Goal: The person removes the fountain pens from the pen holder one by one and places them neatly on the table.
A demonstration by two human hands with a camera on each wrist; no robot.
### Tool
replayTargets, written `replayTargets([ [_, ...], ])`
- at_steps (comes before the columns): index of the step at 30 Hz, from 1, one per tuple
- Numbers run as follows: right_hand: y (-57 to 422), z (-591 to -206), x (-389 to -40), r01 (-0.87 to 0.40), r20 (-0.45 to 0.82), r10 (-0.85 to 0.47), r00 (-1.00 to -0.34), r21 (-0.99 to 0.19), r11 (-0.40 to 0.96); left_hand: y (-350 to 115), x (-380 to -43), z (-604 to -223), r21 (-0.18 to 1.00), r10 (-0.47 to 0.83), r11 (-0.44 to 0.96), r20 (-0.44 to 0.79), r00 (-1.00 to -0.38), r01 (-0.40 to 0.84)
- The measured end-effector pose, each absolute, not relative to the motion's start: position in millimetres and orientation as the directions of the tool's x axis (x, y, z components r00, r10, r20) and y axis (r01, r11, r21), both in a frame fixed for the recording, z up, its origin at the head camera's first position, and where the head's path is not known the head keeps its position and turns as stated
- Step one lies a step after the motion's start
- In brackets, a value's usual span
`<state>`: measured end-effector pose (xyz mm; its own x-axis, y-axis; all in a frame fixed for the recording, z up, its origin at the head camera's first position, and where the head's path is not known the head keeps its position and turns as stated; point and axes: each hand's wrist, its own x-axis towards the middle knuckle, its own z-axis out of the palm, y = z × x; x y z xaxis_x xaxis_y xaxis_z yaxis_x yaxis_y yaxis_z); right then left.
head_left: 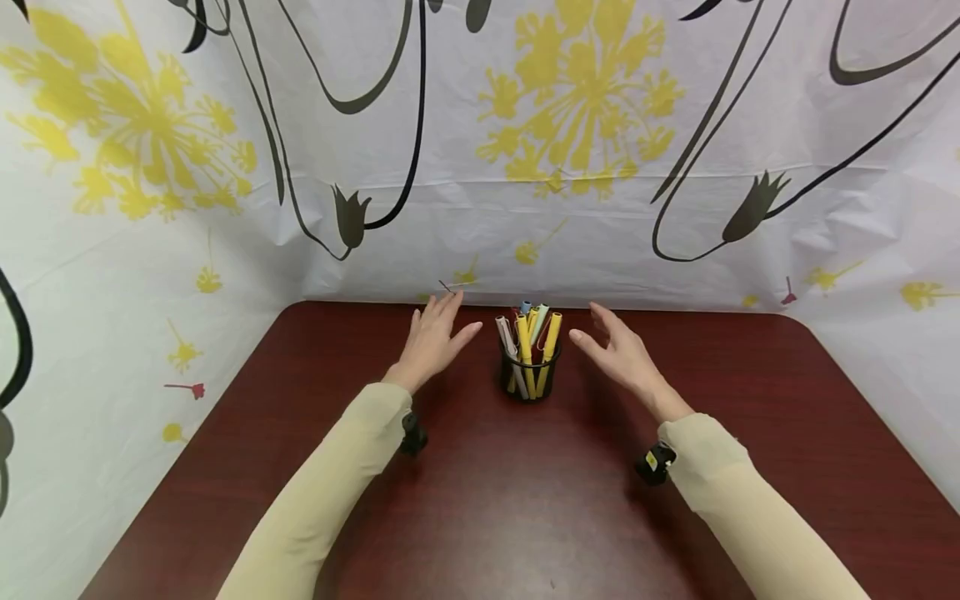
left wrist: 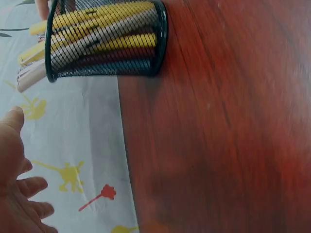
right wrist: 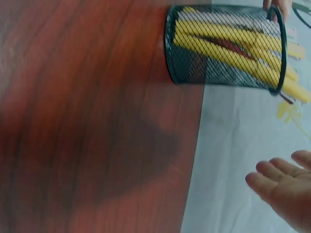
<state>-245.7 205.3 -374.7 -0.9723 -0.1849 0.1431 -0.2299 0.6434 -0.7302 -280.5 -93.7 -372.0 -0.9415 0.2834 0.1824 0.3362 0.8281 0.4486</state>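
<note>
A black mesh pen cup (head_left: 527, 379) stands upright on the dark red wooden table, holding several markers and pens. Yellow markers (head_left: 524, 350) lean in it beside a pale grey one (head_left: 507, 340), with a blue and a light green cap at the back. My left hand (head_left: 431, 342) hovers left of the cup, fingers extended, touching nothing. On the other side, my right hand (head_left: 618, 350) is held apart from the cup with relaxed fingers. Both wrist views show the cup's mesh wall (left wrist: 104, 43) and a gap between it and each hand.
The table (head_left: 510, 500) has rounded far corners and meets a white curtain (head_left: 450, 150) printed with yellow flowers and dark stems. Each wrist carries a small black camera (head_left: 656, 462) at the cuff of a beige sleeve (head_left: 330, 483).
</note>
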Motion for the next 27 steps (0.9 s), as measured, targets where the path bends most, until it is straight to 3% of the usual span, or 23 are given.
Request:
replayTargets([
  [9, 189, -385, -248, -0.218, 0.107, -0.236, -0.966, -0.829, 0.516, -80, -272, -380, 0.697, 0.218, 0.632, 0.261, -0.940, 0.340],
  [15, 182, -399, -248, -0.212, 0.083, -0.291, -0.953, -0.869, 0.447, -71, -267, -386, 0.838, 0.149, 0.468, 0.237, -0.960, 0.279],
  [27, 168, -406, -257, -0.196, 0.059, -0.319, -0.946, -0.887, 0.418, -57, -271, -385, 0.877, 0.147, 0.401, 0.223, -0.964, 0.264],
])
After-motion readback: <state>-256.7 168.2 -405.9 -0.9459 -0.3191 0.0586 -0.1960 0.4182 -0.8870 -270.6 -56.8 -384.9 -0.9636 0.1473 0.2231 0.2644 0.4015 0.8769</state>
